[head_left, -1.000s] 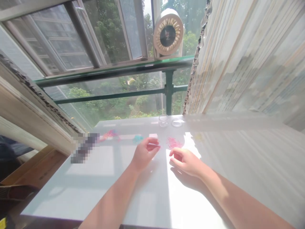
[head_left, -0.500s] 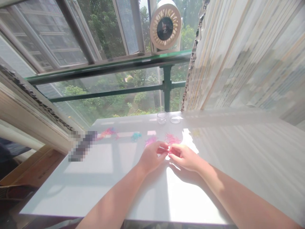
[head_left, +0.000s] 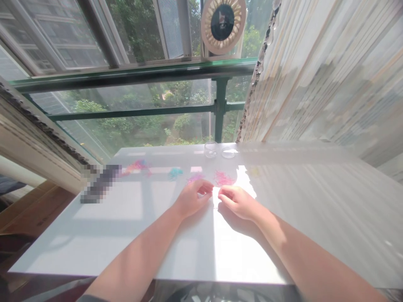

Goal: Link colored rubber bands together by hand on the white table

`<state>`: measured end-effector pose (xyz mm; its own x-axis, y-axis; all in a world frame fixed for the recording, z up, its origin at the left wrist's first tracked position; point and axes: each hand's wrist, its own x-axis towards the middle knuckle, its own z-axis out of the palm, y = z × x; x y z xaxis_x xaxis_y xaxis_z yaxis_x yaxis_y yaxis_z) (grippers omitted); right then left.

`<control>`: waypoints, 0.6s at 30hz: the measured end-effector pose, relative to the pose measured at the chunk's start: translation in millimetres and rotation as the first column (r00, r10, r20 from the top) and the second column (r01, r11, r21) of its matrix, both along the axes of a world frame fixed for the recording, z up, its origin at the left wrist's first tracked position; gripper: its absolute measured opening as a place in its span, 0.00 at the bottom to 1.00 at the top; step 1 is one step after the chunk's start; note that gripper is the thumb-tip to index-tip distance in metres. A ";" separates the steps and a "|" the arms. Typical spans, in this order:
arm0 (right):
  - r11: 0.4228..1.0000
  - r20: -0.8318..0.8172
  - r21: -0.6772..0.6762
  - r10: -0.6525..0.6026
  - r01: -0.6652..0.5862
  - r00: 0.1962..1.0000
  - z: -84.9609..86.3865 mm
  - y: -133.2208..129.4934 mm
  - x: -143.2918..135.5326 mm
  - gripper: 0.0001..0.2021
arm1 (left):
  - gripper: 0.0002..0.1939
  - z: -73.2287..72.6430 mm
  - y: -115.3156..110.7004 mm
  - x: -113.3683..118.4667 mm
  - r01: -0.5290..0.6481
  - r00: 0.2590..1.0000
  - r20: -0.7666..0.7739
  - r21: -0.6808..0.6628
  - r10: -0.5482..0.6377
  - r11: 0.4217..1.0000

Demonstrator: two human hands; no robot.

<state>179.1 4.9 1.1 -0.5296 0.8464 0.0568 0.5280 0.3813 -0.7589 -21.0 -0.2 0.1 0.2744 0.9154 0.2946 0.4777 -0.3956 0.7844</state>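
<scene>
My left hand [head_left: 192,197] is over the white table [head_left: 119,247], thumb and fingertips closed together; whatever they pinch is too small to make out. A short gap to its right, my right hand [head_left: 237,201] is also closed in a pinch, its contents hidden. Just beyond the hands lie a pile of pink pieces [head_left: 223,178] and a purple pile [head_left: 195,178]. Farther left are a teal pile [head_left: 175,173] and a mixed red, orange and blue pile [head_left: 137,166]. Faint yellow pieces [head_left: 255,171] lie to the right.
A clear round container [head_left: 210,150] and a clear shallow dish [head_left: 228,153] stand at the table's back edge. Behind them are a green railing [head_left: 141,75] and a round fan-like device [head_left: 223,25]. A blurred dark object [head_left: 101,184] lies at the left edge; a curtain [head_left: 315,84] hangs at right.
My hands have moved apart from their near-touching position, opening a small gap between the fingertips. The whole view has shifted slightly.
</scene>
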 end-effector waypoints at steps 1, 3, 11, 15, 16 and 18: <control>1.000 -0.001 -0.001 -0.001 0.001 1.000 -0.5 0.2 0.0 0.10 | 0.08 0.5 0.4 -0.8 -0.005 1.000 -0.009 0.006 0.005 1.000; 1.000 -0.001 -0.001 -0.001 0.001 1.000 -0.9 0.5 0.0 0.10 | 0.09 1.8 0.4 -2.0 0.008 0.999 -0.033 0.011 -0.007 1.000; 1.000 -0.028 -0.022 -0.011 0.010 1.000 2.2 0.2 -0.4 0.11 | 0.08 3.9 -2.5 -0.4 0.085 0.984 -0.151 -0.072 -0.096 0.994; 1.000 -0.024 -0.015 -0.014 0.013 1.000 2.5 0.4 -0.6 0.11 | 0.08 4.4 -2.9 1.0 0.086 0.974 -0.202 -0.087 -0.102 0.993; 1.000 -0.023 -0.013 -0.016 0.016 1.000 2.7 0.3 -0.7 0.11 | 0.08 4.8 -2.8 0.9 0.088 0.972 -0.212 -0.086 -0.104 0.992; 1.000 -0.030 -0.022 -0.013 0.012 0.999 3.5 -0.2 -0.7 0.11 | 0.08 5.6 -2.5 0.0 0.084 0.971 -0.218 -0.082 -0.100 0.993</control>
